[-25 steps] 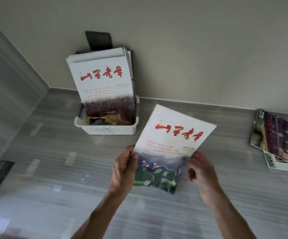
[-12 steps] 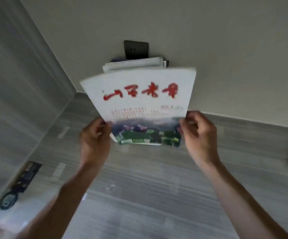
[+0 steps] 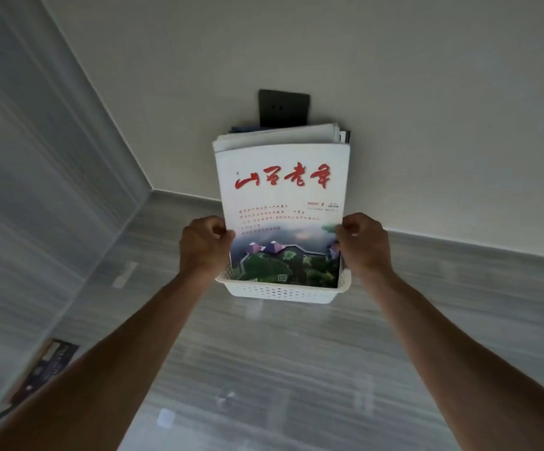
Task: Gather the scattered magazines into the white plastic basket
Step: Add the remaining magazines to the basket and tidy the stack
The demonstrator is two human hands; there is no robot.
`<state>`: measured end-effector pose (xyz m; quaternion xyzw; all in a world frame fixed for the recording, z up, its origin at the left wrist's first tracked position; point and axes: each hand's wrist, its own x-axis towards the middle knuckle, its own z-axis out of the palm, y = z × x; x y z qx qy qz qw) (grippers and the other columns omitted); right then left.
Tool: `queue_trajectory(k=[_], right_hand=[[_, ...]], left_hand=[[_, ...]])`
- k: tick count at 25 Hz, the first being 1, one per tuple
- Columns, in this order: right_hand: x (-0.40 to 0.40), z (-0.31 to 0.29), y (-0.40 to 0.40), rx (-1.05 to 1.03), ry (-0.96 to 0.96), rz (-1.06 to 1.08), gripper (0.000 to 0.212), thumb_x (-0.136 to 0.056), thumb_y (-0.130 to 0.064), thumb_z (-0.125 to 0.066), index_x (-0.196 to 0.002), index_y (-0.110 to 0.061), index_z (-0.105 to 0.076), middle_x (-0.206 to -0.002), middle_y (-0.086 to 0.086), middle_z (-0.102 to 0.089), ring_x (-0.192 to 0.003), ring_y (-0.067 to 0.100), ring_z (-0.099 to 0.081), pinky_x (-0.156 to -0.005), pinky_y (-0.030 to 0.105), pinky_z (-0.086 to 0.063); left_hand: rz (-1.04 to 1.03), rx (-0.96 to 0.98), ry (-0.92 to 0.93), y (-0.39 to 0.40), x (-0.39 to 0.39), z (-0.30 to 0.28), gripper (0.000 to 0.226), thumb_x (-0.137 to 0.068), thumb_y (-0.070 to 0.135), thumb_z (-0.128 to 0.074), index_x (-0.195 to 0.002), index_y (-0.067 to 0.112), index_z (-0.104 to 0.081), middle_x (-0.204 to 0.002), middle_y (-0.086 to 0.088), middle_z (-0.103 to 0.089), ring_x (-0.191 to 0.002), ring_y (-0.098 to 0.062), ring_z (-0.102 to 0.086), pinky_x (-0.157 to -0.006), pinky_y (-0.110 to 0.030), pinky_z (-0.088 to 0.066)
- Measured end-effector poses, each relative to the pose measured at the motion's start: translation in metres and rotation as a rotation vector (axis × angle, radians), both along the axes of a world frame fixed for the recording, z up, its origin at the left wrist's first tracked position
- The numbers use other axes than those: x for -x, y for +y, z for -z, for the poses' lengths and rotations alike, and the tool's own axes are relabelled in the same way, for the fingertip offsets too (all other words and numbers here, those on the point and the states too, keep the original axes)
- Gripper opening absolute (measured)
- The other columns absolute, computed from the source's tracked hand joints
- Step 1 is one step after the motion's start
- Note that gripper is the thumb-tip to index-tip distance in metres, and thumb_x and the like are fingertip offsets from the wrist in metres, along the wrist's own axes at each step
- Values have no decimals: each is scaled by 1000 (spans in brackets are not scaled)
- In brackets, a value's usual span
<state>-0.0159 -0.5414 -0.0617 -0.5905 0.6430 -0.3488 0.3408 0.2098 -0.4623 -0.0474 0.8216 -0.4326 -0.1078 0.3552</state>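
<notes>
Head view: left hand [image 3: 203, 247] and right hand [image 3: 363, 244] fingers pinch a magazine [image 3: 282, 203], red calligraphy title, "2025 8", standing in the white basket [image 3: 280, 292].

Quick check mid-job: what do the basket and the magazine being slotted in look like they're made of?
White basket: looks like moulded plastic, matte, with rows of small perforations along its wall. Magazine, gripped at its edges by the left hand and right hand: paper, apparently coated; the cover looks smooth with a printed colour photo and bows slightly at its top edge.
</notes>
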Motion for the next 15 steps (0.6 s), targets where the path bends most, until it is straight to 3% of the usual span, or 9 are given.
queue_trajectory(k=[3, 6, 10, 13, 15], right_hand=[[17, 10, 18, 21, -97, 93, 12, -86, -17, -62, -96, -17, -69, -95, 6, -74, -84, 21, -68, -75, 32, -53], [93, 39, 74, -37, -99, 42, 13, -84, -11, -65, -96, -13, -69, -86, 3, -73, -71, 17, -67, -67, 32, -54], [278, 70, 111, -180, 231, 223, 18, -85, -8, -62, -103, -10, -66, -102, 11, -72, -94, 31, -68, -83, 40, -54], [397, 77, 106, -226, 706, 247, 33, -87, -14, -59, -120, -14, -56, -124, 11, -61, -111, 34, -57, -90, 41, -50], [450, 81, 91, -238, 818, 238, 49, -87, -23, -63, -132, -16, -46, -139, 9, -51, -119, 33, -51, -94, 42, -47]], left_hand=[[-116, 135, -24, 26, 21, 11, 28, -85, 14, -66, -111, 11, -56, -122, -14, -59, -105, -29, -60, -75, -33, -50], [138, 278, 83, 58, 99, 33, 40, -79, 15, -61, -118, 19, -52, -122, -5, -58, -109, -22, -58, -88, -38, -51], [585, 107, 280, 70, 253, 56, 49, -82, -3, -64, -123, 21, -53, -121, 0, -58, -112, -17, -56, -95, -36, -46], [690, 35, 321, 69, 334, 68, 48, -80, -7, -63, -121, 18, -57, -120, 4, -60, -112, -15, -58, -96, -35, -46], [751, 22, 329, 63, 378, 73, 42, -82, -1, -63, -116, 22, -60, -117, 9, -63, -109, -9, -59, -93, -31, -47]])
